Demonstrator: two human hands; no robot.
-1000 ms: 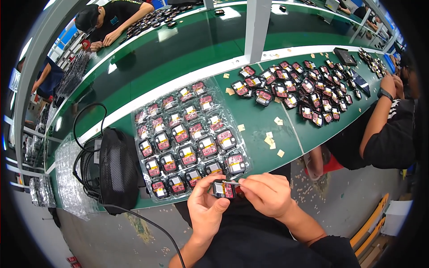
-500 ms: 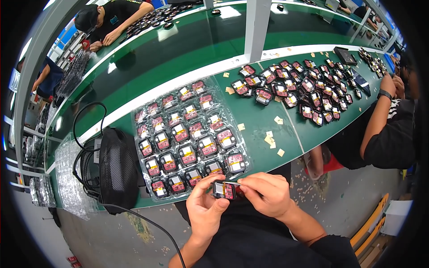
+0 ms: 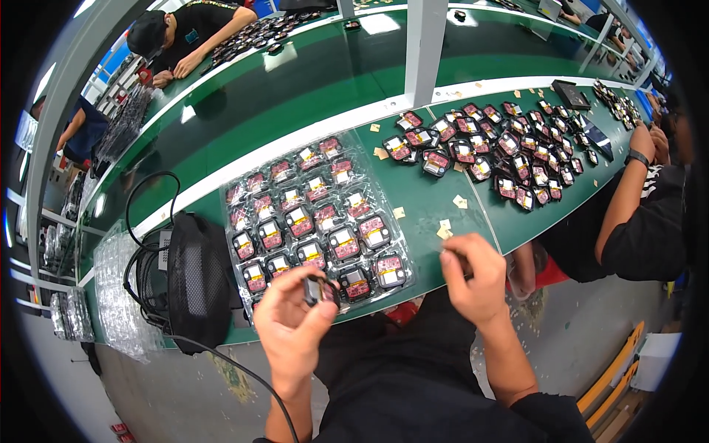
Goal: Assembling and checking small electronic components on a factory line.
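My left hand (image 3: 292,325) grips a small black device housing (image 3: 320,292) by its edges, tilted so that little of its inside shows. It hovers over the near edge of a clear plastic tray (image 3: 402,229), whose pockets hold several like housings with red circuit boards, silver blocks and yellow strips. Off to the right, my right hand (image 3: 476,280) is raised over the table's front edge with thumb and forefinger close together. Whatever is between those fingertips is too small to make out. Just beyond them lie small cream paper pieces (image 3: 444,230).
A black mesh bag (image 3: 198,280) and coiled black cable stand left of the tray, beside stacked clear trays (image 3: 122,288). A heap of housings (image 3: 509,144) covers the table's right. Co-workers sit at right and across the green belt (image 3: 295,88). A grey post (image 3: 425,52) rises behind.
My hands have parted. The left hand moved left with the housing and tilted it; the right hand drew away to the right and up, toward the paper pieces.
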